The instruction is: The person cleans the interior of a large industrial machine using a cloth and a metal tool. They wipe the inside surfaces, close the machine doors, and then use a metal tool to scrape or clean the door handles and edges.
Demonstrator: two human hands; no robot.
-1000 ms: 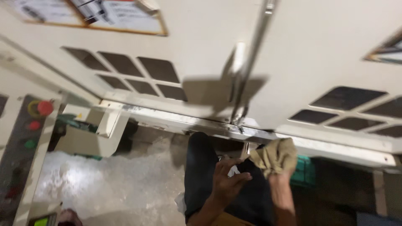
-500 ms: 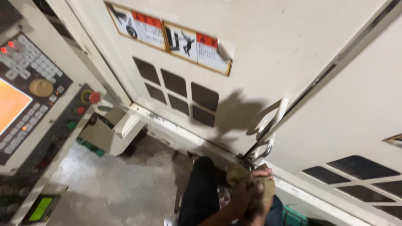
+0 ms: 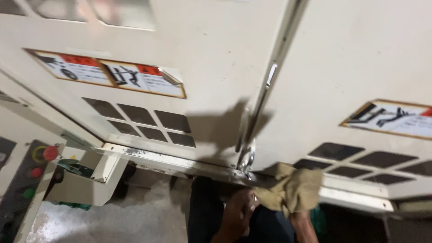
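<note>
Khaki rag (image 3: 291, 189) bunched in right hand (image 3: 300, 219), pressed on bottom rail (image 3: 180, 162) beside door handle (image 3: 246, 155); left hand (image 3: 236, 211) loosely curled below, holding nothing visible. Judgement: wipe along rail, keep fingers clear of door seam (image 3: 274, 67)

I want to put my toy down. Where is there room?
The grey concrete floor, between the cream bracket box and the person's dark trouser leg, is bare. It is crowded by the door's metal handle, where the left hand and right hand's tan rag meet.
</note>
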